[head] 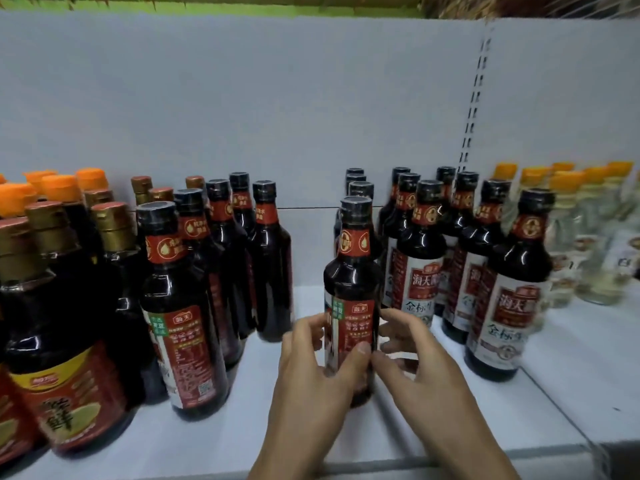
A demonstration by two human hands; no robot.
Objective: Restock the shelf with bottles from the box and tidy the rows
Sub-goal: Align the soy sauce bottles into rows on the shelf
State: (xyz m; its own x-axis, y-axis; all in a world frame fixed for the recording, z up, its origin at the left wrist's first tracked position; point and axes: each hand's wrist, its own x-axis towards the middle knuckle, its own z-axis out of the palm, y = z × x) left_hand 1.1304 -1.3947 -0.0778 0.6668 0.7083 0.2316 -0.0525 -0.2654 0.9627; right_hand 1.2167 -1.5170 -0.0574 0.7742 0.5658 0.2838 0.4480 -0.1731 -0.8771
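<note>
Since both hands are wrapped round this dark bottle, I'd call this the straightening step. My left hand has its thumb across the red label and the fingers curled behind. My right hand cups the other side, fingers curled on the glass. The bottle looks to be upright on the white shelf, towards the near edge, heading a short row just left of the white-label bottles. Matching red-label bottles sit further left, across a gap. To do it well I'd twist the label square to the front, keep the base flat and mind the right-hand neighbour. Box isn't in view.
</note>
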